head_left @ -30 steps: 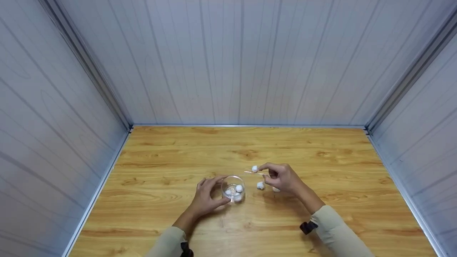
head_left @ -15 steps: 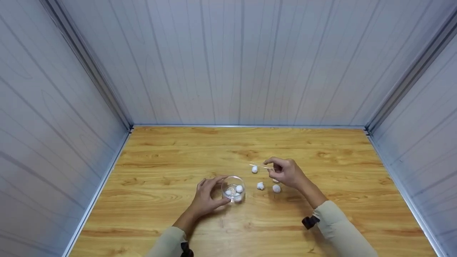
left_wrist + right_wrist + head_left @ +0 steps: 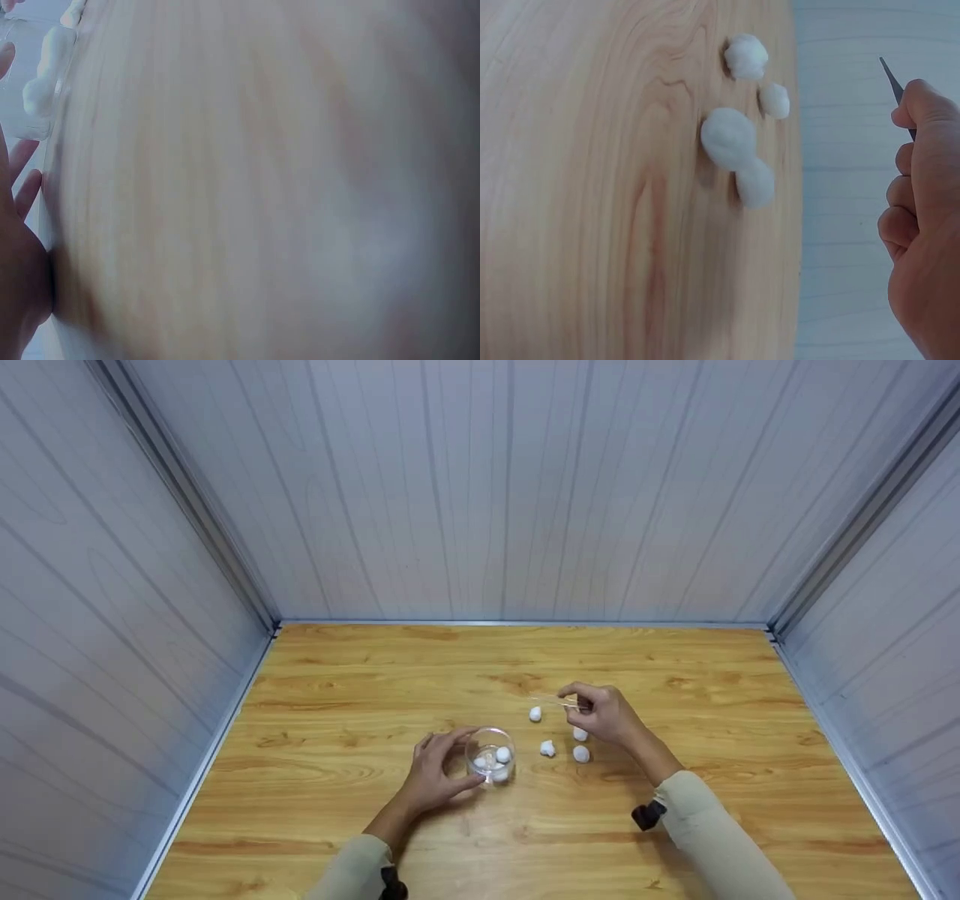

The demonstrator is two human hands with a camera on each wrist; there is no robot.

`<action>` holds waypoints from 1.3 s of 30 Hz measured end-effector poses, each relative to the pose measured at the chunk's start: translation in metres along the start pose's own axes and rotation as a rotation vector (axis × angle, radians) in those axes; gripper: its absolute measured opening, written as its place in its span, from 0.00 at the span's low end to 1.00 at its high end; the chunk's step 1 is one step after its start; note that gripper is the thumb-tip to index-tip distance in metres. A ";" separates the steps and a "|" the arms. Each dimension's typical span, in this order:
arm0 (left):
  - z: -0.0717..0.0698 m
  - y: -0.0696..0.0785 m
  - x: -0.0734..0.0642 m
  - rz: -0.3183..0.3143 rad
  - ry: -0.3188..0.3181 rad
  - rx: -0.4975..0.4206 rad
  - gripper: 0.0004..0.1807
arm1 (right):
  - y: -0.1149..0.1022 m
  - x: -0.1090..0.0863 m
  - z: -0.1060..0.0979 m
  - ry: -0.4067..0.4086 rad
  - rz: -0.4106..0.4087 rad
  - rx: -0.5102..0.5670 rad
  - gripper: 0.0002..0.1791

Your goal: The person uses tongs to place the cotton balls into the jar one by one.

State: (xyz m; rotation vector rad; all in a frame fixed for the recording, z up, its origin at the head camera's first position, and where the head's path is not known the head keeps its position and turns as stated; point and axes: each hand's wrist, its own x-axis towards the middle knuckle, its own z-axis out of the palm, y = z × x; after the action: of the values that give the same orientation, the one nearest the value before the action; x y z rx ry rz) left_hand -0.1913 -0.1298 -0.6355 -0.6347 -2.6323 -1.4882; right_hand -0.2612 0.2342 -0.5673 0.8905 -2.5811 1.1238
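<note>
My left hand [image 3: 433,774] curves around the side of a clear glass cup [image 3: 471,751], thumb and fingers at its wall. Inside the cup are a few white cotton balls [image 3: 503,754]; the left wrist view shows cotton [image 3: 39,96] through the glass. My right hand [image 3: 606,715] pinches slim tweezers [image 3: 556,703], their tips pointing left with nothing between them. Near and below this hand, loose cotton balls lie on the table: one [image 3: 535,714] by the tips, one [image 3: 547,748] nearer the cup, and two [image 3: 581,754] close together under the hand.
The wood-grain table [image 3: 360,675] is bounded by pale panel walls [image 3: 465,510] at the back and both sides. Dark wrist cameras [image 3: 649,814] sit at the sleeves. A metal strip [image 3: 525,623] runs along the table's back edge.
My right hand has drawn away from me and slightly right with the tweezers, uncovering cotton balls beneath it. My left hand and the cup stay in place.
</note>
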 end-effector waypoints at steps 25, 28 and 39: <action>0.000 0.001 0.001 -0.013 -0.010 -0.005 0.42 | 0.027 -0.017 0.014 -0.040 0.028 -0.095 0.13; 0.000 0.000 0.001 -0.010 -0.009 -0.006 0.42 | 0.028 -0.018 0.015 -0.044 0.037 -0.086 0.13; 0.000 0.000 0.001 0.001 0.000 0.000 0.42 | 0.032 -0.021 0.019 -0.085 0.115 -0.082 0.14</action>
State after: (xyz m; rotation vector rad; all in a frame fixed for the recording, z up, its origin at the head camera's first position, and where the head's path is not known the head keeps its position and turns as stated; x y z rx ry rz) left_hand -0.1918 -0.1295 -0.6352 -0.6353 -2.6316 -1.4883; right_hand -0.2625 0.2474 -0.6080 0.7984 -2.7572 1.0206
